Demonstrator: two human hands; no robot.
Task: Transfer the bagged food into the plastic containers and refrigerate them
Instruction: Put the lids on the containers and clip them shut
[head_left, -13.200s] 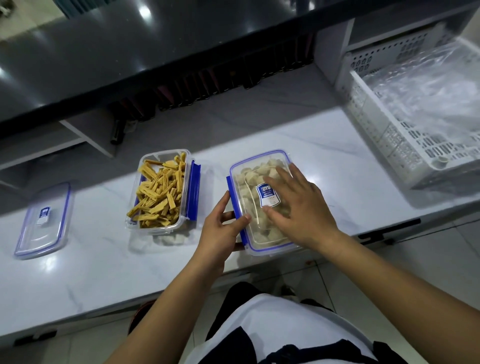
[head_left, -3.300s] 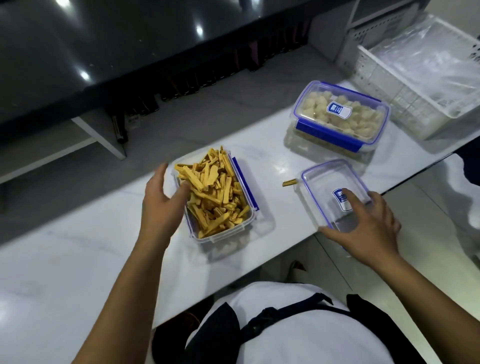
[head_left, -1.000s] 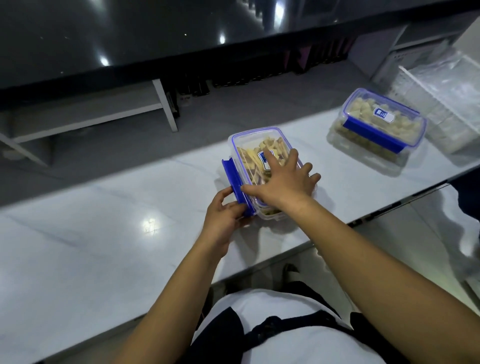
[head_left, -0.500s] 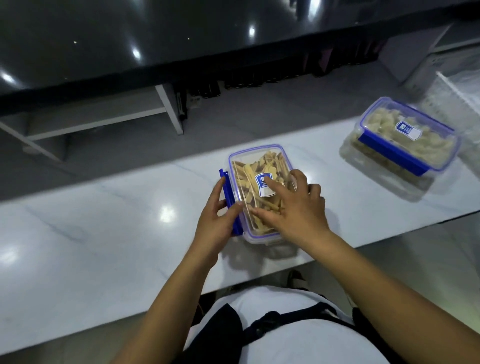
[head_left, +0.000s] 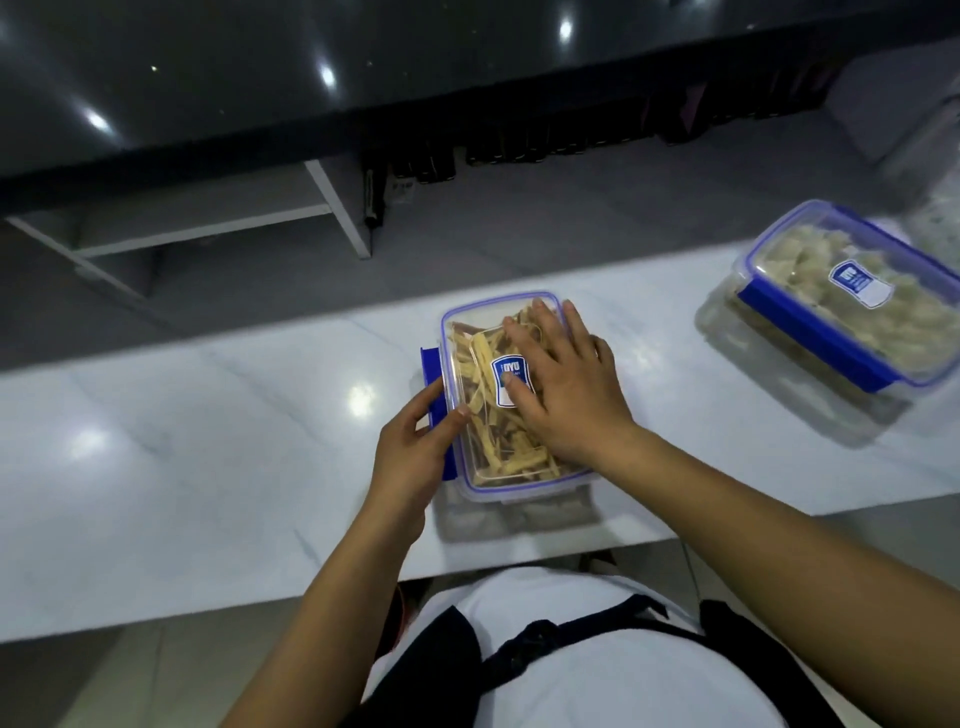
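A white marble-patterned tabletop (head_left: 208, 467) runs across the view, with a dark glossy counter (head_left: 311, 78) above and behind it. Near the tabletop's front edge sits a clear plastic container (head_left: 498, 415) with its blue-rimmed lid on, filled with yellow food strips (head_left: 488, 441). The right hand (head_left: 566, 389) lies flat on the lid, its fingers spread and straight, the thumb resting on the blue label (head_left: 511, 382); it presses down without curling round anything. The left hand (head_left: 415, 452) is at the container's left side, its grip pinching the blue side clasp (head_left: 432, 364), with the thumb on the lid's edge and the fingers against the flap, which stands out from the wall. Well apart to the right, a second lidded container (head_left: 841, 306) holds pale food pieces, its blue clasp folded down.
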